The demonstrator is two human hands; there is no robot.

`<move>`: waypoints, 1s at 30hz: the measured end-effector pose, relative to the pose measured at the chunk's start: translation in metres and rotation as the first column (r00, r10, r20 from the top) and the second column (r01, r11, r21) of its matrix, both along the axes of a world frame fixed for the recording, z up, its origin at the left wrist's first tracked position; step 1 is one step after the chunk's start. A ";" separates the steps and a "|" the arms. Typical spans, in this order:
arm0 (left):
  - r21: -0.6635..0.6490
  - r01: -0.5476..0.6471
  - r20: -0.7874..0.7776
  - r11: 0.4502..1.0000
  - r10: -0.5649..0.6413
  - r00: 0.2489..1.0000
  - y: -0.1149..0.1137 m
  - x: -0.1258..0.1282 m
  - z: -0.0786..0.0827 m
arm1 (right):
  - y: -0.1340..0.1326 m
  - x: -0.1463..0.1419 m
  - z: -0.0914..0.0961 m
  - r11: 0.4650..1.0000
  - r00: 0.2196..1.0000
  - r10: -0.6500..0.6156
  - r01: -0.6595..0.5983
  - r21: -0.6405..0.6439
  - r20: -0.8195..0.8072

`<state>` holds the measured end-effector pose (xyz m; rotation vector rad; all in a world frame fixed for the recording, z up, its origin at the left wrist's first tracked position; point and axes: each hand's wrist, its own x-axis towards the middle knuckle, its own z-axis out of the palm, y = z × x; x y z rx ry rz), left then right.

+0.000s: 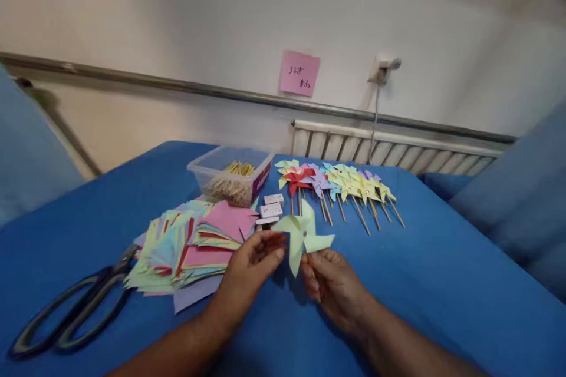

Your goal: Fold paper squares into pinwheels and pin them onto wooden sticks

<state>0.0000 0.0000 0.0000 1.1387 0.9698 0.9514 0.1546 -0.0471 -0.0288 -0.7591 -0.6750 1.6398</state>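
A pale green paper pinwheel (297, 234) is up in front of me, over the blue table. My right hand (331, 283) is closed just below its centre, with thumb and fingers pinching the stick, which is mostly hidden. Close by the pinwheel's left blade is my left hand (252, 265), its fingers bent and its thumb apart from them, with nothing visible between them. Left of that hand lies a loose pile of coloured paper sheets (190, 247), some with cuts. Several finished pinwheels (345, 181) on sticks lie together farther back.
A clear plastic box (206, 174) with thin wooden sticks stands behind the paper. Small white boxes (271, 210) sit beside it. Large dark-handled scissors (84, 306) lie on the blue table (420, 283) at left. Behind are a radiator (398, 150) and a pink note (299, 73) on the wall.
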 end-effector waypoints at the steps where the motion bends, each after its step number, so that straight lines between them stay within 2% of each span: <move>1: 0.001 0.010 0.018 1.000 -0.010 1.000 0.000 -0.001 0.000 | 0.000 -0.001 0.000 1.000 1.000 0.007 -0.007 -0.008 0.000; 9: 0.060 0.140 0.128 0.988 -0.147 0.981 -0.006 0.002 -0.003 | 0.000 -0.007 -0.001 0.998 0.997 -0.065 0.066 -0.018 0.040; 16: 0.014 0.138 0.030 0.990 -0.138 0.990 -0.003 0.005 -0.003 | -0.002 -0.011 -0.008 1.000 0.986 -0.022 0.021 0.003 0.164; 30: 0.024 0.085 0.052 0.996 -0.086 0.995 -0.007 0.005 0.003 | 0.000 -0.014 -0.010 1.000 0.989 0.005 -0.007 0.016 0.150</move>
